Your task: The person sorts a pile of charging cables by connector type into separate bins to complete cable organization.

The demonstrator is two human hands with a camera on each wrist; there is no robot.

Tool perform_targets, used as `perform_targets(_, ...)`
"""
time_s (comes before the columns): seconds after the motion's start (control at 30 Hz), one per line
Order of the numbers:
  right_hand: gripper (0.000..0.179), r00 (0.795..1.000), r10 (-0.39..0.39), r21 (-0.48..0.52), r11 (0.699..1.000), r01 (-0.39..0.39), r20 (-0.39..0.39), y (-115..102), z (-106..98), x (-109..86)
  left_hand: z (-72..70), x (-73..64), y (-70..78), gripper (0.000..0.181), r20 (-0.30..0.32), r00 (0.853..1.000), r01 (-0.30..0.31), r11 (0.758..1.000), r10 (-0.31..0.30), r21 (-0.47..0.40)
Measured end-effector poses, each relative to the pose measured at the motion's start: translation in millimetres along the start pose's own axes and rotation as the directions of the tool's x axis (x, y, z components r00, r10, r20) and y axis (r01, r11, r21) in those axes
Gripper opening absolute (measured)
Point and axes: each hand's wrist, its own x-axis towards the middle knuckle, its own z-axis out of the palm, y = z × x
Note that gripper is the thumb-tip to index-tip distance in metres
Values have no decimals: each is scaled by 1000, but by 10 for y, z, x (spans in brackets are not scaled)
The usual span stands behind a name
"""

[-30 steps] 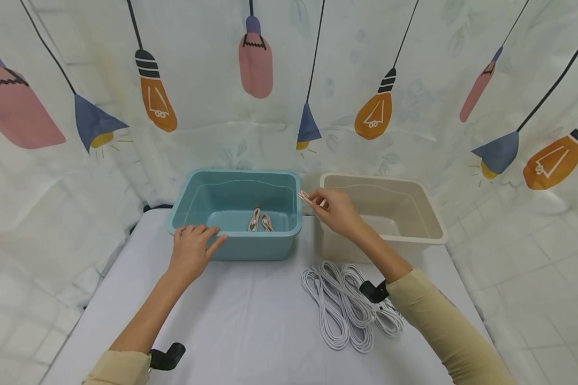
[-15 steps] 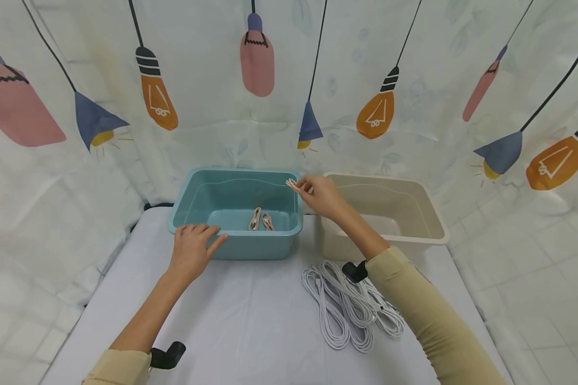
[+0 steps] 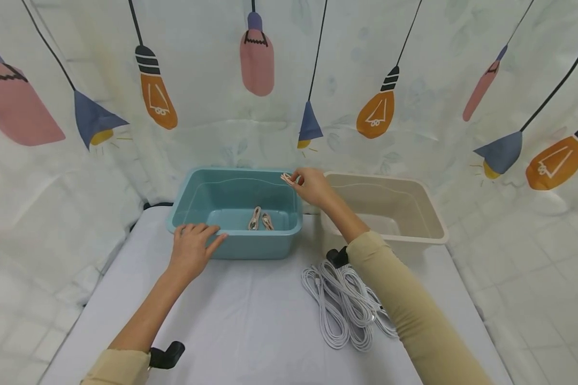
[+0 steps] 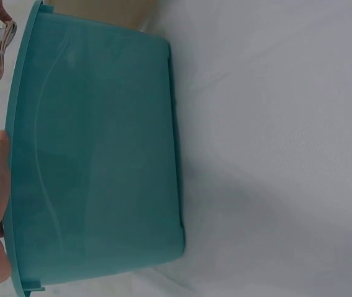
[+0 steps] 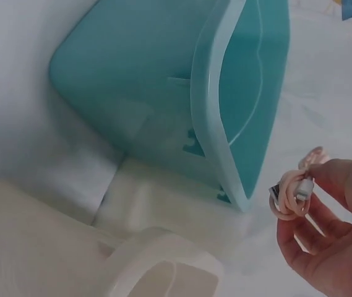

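Between the thumb and fingers of my right hand (image 3: 313, 187) is a small coiled pale-pink charging cable (image 5: 293, 195), its metal plug showing in the right wrist view. This hand is raised over the right end of the blue bin (image 3: 250, 247), and the cable overlaps the bin's back rim in the head view. Two similar coiled cables (image 3: 254, 218) lie on the bin floor. My left hand (image 3: 190, 251) rests on the bin's front rim at the left, thumb spread to the side; its fingertips are partly hidden beyond the rim in the left wrist view.
A beige bin (image 3: 409, 240) stands to the right of the blue one. Several long white coiled cables (image 3: 339, 307) lie on the white table (image 3: 250, 321) in front of it, partly under my right sleeve. A lamp-printed curtain (image 3: 202, 107) hangs behind.
My right hand has moved left and slightly up with the cable, from the gap between the bins to above the blue bin's right end. The left hand has stayed on the rim.
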Motion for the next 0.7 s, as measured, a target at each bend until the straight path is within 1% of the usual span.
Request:
perform_targets(0.13, 27, 1000, 7, -19, 1000, -7, 2, -9, 44, 71, 1, 5, -1, 35, -4, 1000, -4, 1000, 4, -1)
perform_targets(0.3, 24, 999, 35, -10, 999, -35, -1, -50, 65, 137, -4, 10, -1, 34, -27, 1000, -11, 1000, 11, -1)
perform_targets(0.4, 23, 999, 43, -15, 999, -43, -8, -55, 89, 175, -12, 15, 5, 33, -26, 1000, -8, 1000, 8, -1)
perform_targets(0.53, 25, 999, 42, -44, 998, -43, -24, -51, 133, 240, -13, 15, 10, 33, -22, 1000, -7, 1000, 7, 1)
perform_targets(0.7, 27, 998, 50, -40, 998, -52, -36, -70, 161, 326, 6, 12, 1, 33, -39, 999, -24, 1000, 24, 4)
